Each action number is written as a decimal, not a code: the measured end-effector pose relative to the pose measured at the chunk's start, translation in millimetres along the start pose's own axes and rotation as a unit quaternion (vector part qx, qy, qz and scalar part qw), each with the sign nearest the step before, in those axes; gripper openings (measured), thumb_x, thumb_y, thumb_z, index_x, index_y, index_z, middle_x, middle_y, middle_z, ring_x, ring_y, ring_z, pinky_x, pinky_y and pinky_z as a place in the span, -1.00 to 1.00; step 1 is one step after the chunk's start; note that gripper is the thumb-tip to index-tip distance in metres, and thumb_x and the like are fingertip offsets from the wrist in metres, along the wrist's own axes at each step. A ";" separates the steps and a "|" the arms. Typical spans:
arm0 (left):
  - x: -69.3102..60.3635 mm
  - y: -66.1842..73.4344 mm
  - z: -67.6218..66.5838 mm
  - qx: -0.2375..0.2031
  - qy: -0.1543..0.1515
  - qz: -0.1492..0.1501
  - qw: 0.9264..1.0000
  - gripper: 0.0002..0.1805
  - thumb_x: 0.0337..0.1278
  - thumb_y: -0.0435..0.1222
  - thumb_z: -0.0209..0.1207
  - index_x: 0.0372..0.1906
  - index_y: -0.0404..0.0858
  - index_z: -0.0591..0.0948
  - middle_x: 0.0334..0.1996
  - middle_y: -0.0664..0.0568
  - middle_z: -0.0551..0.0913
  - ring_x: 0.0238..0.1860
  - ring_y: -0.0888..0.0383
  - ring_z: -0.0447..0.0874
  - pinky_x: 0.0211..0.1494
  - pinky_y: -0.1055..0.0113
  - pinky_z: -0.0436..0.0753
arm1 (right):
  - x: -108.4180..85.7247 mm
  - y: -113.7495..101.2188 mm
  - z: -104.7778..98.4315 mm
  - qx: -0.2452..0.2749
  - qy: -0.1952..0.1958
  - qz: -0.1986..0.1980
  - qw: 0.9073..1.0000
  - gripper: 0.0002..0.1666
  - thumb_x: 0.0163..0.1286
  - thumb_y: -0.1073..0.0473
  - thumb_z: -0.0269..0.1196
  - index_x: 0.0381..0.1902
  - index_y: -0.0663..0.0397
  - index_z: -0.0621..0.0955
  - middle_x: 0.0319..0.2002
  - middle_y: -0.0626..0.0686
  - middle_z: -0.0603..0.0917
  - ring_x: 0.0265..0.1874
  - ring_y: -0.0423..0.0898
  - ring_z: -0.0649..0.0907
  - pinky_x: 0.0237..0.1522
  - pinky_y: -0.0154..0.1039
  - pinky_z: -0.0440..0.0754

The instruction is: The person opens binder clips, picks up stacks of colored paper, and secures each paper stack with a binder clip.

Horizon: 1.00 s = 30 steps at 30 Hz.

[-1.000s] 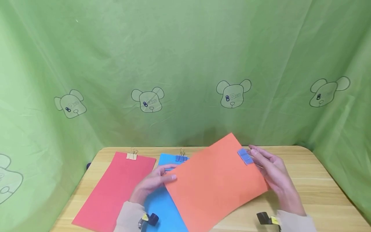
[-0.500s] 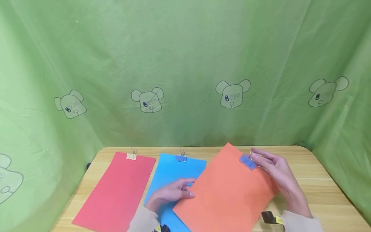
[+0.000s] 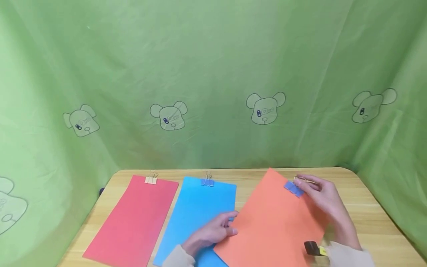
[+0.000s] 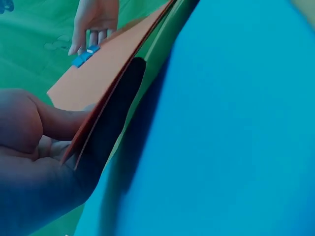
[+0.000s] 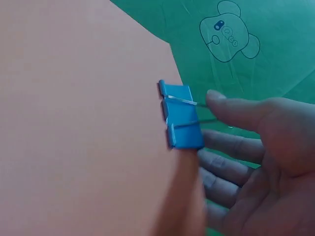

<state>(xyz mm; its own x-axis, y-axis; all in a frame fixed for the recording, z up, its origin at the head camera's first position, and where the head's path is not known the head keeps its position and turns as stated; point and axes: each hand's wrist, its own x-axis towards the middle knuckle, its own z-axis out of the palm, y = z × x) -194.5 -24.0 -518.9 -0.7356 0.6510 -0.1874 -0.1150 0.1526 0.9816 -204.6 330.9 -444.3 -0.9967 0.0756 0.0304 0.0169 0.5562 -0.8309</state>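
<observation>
Orange sheets of paper [image 3: 263, 230], tilted and raised at an angle above the table, hang between both hands in the head view. My left hand [image 3: 213, 230] pinches their left edge; in the left wrist view the thumb lies over the paper [image 4: 106, 71] and the layers part slightly at the edge. A blue binder clip [image 3: 294, 188] bites the top edge. My right hand [image 3: 327, 198] holds its wire handles, with the thumb [image 5: 241, 110] pressed on them in the right wrist view and the other fingers behind.
Blue paper [image 3: 200, 207] with a blue binder clip [image 3: 207, 182] lies left of the orange sheets. Farther left is red paper [image 3: 133, 218] with a cream binder clip [image 3: 151, 180]. A wooden table [image 3: 363, 207] carries them; a green curtain [image 3: 213, 74] rises behind.
Both hands have moved right and the left one also down, carrying the orange sheets off the blue paper, lower and more upright in view. More of the blue paper now shows.
</observation>
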 end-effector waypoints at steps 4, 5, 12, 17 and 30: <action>2.9 -0.8 7.2 -0.021 0.006 0.005 1.000 -0.40 0.38 -0.56 0.09 0.49 -0.36 0.36 -0.06 -0.11 0.75 -0.21 0.02 0.77 -0.08 0.26 0.72 | 5.5 3.4 4.1 -0.040 0.003 -0.026 0.999 -0.24 0.55 -0.18 0.19 0.43 0.29 0.43 0.13 0.39 0.65 0.09 0.14 0.71 0.12 -0.11 0.57; 4.3 -1.1 9.2 -0.029 0.006 0.005 1.000 -0.41 0.39 -0.56 0.08 0.48 -0.34 0.37 -0.10 -0.13 0.77 -0.23 0.00 0.79 -0.12 0.25 0.73 | 6.5 4.7 4.8 -0.048 0.003 -0.030 0.998 -0.23 0.56 -0.16 0.18 0.44 0.31 0.41 0.14 0.42 0.64 0.12 0.27 0.67 0.14 0.03 0.57; 10.7 -1.6 22.8 -0.076 0.031 -0.011 0.997 -0.46 0.42 -0.57 0.03 0.43 -0.23 0.45 -0.14 -0.09 0.78 -0.25 0.05 0.78 -0.15 0.21 0.74 | 8.9 15.5 1.7 -0.062 0.009 -0.045 0.997 -0.18 0.60 -0.12 0.13 0.52 0.35 0.25 0.24 0.47 0.54 0.22 0.45 0.54 0.01 -0.22 0.66; 16.2 -0.9 29.8 -0.101 0.037 -0.012 0.994 -0.47 0.41 -0.61 -0.04 0.40 -0.29 0.42 -0.14 -0.12 0.75 -0.18 -0.01 0.77 -0.11 0.14 0.74 | 11.7 15.8 -3.6 -0.067 0.032 -0.065 0.995 -0.20 0.60 -0.11 0.14 0.51 0.36 0.28 0.27 0.47 0.52 0.21 0.50 0.52 0.00 -0.17 0.69; 14.0 17.8 39.2 -0.124 0.068 -0.044 0.989 -0.26 0.44 -0.48 0.00 0.61 -0.38 0.02 0.45 -0.24 0.35 0.37 -0.13 0.46 0.37 -0.10 0.47 | 16.2 15.1 -4.2 -0.055 0.020 -0.077 0.995 -0.06 0.60 -0.16 0.12 0.63 0.21 0.03 0.47 0.54 0.19 0.39 0.53 0.26 0.21 0.47 0.33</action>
<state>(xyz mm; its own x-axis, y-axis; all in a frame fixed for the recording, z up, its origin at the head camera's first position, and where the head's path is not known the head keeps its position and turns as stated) -180.7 17.0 -505.5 -0.7969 0.5338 -0.2828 -0.3305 0.0065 0.9438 -220.2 344.0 -454.1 -0.9842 0.0138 0.1767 -0.1253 0.6511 -0.7486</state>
